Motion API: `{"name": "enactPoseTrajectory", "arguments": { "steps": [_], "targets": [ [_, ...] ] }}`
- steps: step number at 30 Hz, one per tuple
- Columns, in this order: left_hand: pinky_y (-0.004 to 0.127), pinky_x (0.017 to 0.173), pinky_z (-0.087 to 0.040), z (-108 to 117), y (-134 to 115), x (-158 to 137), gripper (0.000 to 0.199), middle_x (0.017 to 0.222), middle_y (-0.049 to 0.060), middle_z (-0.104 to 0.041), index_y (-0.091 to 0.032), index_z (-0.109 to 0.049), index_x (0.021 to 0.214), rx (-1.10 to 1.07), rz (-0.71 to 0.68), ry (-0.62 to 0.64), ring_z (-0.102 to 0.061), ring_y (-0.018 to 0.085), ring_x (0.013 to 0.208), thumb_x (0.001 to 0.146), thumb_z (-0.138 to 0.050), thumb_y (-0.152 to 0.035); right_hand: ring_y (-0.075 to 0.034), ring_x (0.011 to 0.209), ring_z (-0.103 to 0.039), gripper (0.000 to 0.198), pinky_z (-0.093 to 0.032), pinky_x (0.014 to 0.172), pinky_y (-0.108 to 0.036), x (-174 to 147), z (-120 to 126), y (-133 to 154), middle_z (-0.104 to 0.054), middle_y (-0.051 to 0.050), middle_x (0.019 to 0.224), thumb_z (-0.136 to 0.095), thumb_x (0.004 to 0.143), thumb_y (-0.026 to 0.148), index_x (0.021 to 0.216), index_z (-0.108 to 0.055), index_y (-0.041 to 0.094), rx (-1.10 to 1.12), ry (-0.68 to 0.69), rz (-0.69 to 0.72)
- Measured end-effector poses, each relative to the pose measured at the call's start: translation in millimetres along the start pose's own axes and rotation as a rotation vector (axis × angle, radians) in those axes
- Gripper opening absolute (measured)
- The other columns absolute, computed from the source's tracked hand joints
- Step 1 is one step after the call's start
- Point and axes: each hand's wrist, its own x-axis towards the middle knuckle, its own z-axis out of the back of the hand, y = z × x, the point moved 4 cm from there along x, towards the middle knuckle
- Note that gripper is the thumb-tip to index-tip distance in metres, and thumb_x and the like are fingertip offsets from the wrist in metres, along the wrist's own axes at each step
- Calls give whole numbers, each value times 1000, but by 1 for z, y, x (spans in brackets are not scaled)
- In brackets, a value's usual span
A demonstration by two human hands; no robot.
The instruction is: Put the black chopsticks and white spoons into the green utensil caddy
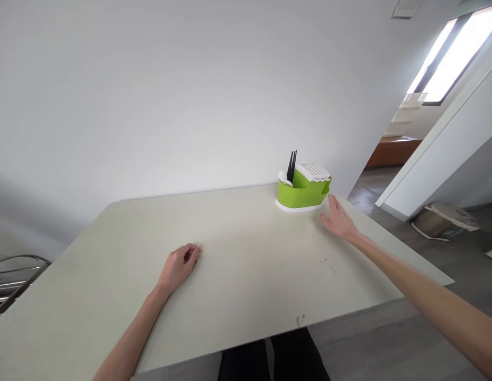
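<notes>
A green utensil caddy (295, 197) with a white base stands at the far right of the table, against the wall. Black chopsticks (291, 168) and white spoons (284, 178) stick up from its left part. A white slotted cover (312, 172) tops its right part. Just right of the caddy's front, my right hand (338, 218) reaches forward, open, thumb and fingers apart, nothing in it. Whether a fingertip touches the caddy I cannot tell. My left hand (181, 263) rests on the table left of the middle, fingers curled in towards the thumb, with no object visible in it.
The pale table (246, 280) has small dark marks near its front edge. Behind it rises a white wall (190, 95). A metal rack (19, 270) is at the left. On the floor to the right sits a lidded bin (442, 222), beyond the table's edge.
</notes>
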Motion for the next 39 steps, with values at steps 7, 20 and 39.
{"name": "enactPoseTrajectory", "arguments": {
  "steps": [7,20,39],
  "targets": [
    [29,65,-44,1,3,0,42,71,0,-66,-25,-69,88,21,11,-1,-55,18,65,101,-45,-56,-42,161,-23,96,-36,124,-54,54,-10,-7,-20,-28,174,-58,91,40,169,-11,7,-2,59,-74],
    [33,69,-46,-2,0,-2,42,80,3,-73,-25,-70,89,41,-11,-7,-61,21,71,100,-45,-57,-44,132,-63,92,-58,98,-53,22,-33,10,1,-20,179,-54,89,42,170,-19,16,-10,76,31],
    [31,67,-46,-1,-4,-6,40,75,1,-70,-25,-70,91,3,5,-3,-59,19,67,101,-46,-54,-22,79,-70,84,-59,61,-42,-92,-44,187,-5,-24,177,-52,95,25,170,-15,27,312,-129,303]
  ]
}}
